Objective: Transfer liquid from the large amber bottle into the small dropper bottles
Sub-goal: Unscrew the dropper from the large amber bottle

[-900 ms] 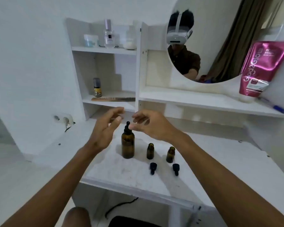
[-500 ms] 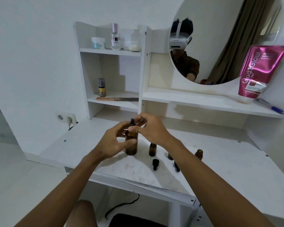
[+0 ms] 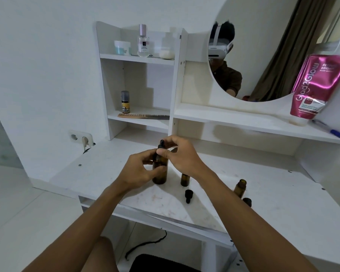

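Two loose dropper caps (image 3: 188,195) lie nearest the desk (image 3: 98,169) edge, the right one (image 3: 247,201) partly hidden by the right forearm. Just behind them stand the two small dropper bottles, both uncapped: one (image 3: 184,179) beside the large bottle, the other (image 3: 240,188) well apart to the right, where under a second ago it stood close by its twin. Behind these, the left hand (image 3: 139,169) is now closed round the body of the large amber bottle (image 3: 159,173), which rests upright on the desk; the right hand (image 3: 182,156) pinches its black dropper cap (image 3: 161,146) with thumb and fingers. A second ago both hands hovered open either side of it. Judged stage: unscrewing the cap, first step before any liquid is drawn; nothing yet transferred. The displaced small bottle sits just beside the right forearm and could be knocked over. Farther back, clear of the work: a wall socket (image 3: 81,136), shelves holding a comb (image 3: 143,115), a small spray can (image 3: 125,102), a jar (image 3: 122,47) and a clear bottle (image 3: 143,41), a pink tube (image 3: 318,85), a pen (image 3: 329,129), and a round mirror (image 3: 273,46)
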